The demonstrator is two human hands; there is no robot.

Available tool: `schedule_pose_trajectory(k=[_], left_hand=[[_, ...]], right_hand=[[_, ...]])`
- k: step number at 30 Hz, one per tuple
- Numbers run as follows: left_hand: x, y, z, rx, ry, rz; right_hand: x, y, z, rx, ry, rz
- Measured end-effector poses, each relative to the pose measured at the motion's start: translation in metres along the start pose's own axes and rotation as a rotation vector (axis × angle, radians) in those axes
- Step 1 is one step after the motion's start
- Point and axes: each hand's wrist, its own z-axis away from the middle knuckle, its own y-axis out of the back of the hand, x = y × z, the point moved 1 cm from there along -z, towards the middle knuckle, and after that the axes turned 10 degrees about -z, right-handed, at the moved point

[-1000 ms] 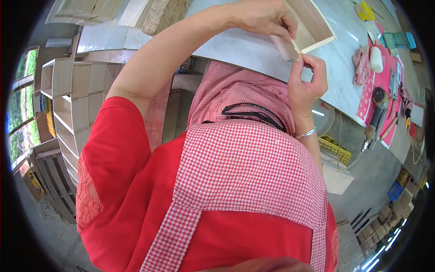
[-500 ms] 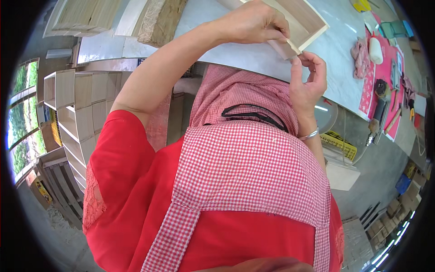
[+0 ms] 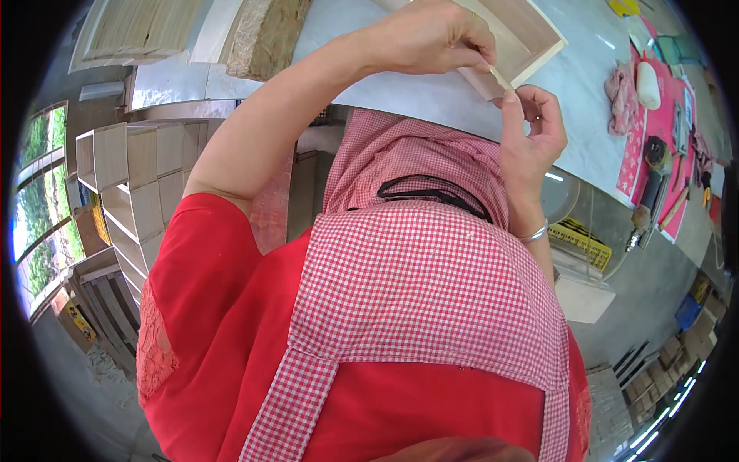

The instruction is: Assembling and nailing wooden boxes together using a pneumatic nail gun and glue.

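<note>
At the near edge of the table, my left hand (image 3: pixel 443 40) is closed, thumb and fingertips pinching one end of a thin pale strip (image 3: pixel 501 78). My right hand (image 3: pixel 535 127) is closed too, its thumb and index finger pressed together at the strip's other end. Whether the strip is wood or tape I cannot tell. Right behind it lies an open pale wooden box (image 3: pixel 543 63), its far part cut off by the top of the view and partly hidden by my left hand. A flat pale wooden side (image 3: pixel 479 83) shows under my left fingers.
Stacked wooden panels (image 3: pixel 142 31) and a rough wood block (image 3: pixel 268 38) stand at the table's left. On the right, a red patterned cloth (image 3: pixel 633 154) carries a white roll (image 3: pixel 648 85), a crumpled pink rag (image 3: pixel 622 98) and tools. Wooden cubbies (image 3: pixel 142 158) stand left of me.
My right hand has shifted slightly right, its fingers still at the strip. The strip looks turned a little between my hands. My left hand has barely moved.
</note>
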Motion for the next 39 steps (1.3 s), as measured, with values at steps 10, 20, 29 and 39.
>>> schedule_pose_trajectory(k=[10,20,29,39], left_hand=[[0.043,0.017,-0.004,-0.104,0.011,-0.565],[-0.006,0.001,0.004,-0.02,-0.069,-0.031],[-0.005,-0.004,0.004,0.016,-0.007,-0.011],[0.027,0.005,0.004,0.034,-0.071,-0.518]], right_hand=[[-0.013,-0.008,-0.002,0.013,0.359,0.409],[-0.006,-0.007,-0.011,0.035,0.451,0.589],[-0.006,0.005,-0.001,-0.022,0.461,0.458],[0.005,0.011,-0.003,-0.041,-0.044,-0.131]])
